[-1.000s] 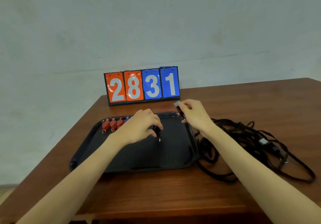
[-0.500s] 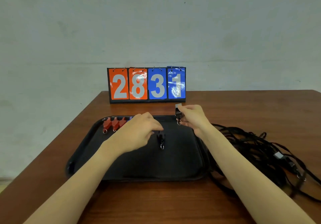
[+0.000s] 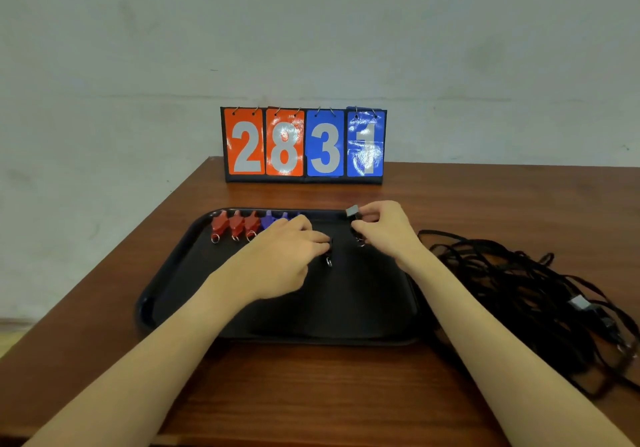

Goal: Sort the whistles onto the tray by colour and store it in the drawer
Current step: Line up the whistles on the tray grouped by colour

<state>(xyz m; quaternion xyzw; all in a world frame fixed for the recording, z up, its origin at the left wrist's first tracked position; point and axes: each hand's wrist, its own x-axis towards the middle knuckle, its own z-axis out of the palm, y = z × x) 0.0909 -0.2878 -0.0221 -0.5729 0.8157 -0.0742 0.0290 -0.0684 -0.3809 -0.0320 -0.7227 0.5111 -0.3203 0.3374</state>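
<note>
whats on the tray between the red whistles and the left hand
Blue whistles, lined up along the tray's far edge right after the red whistles; the left hand partly covers them, seen in the head view.

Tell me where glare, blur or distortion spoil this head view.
Head view: glare washes over the scoreboard, worst on the blue 1 card; the black whistles in the left hand and right hand merge with the dark tray; the wide-angle lens bows the table edges; the cords at right look soft.
</note>
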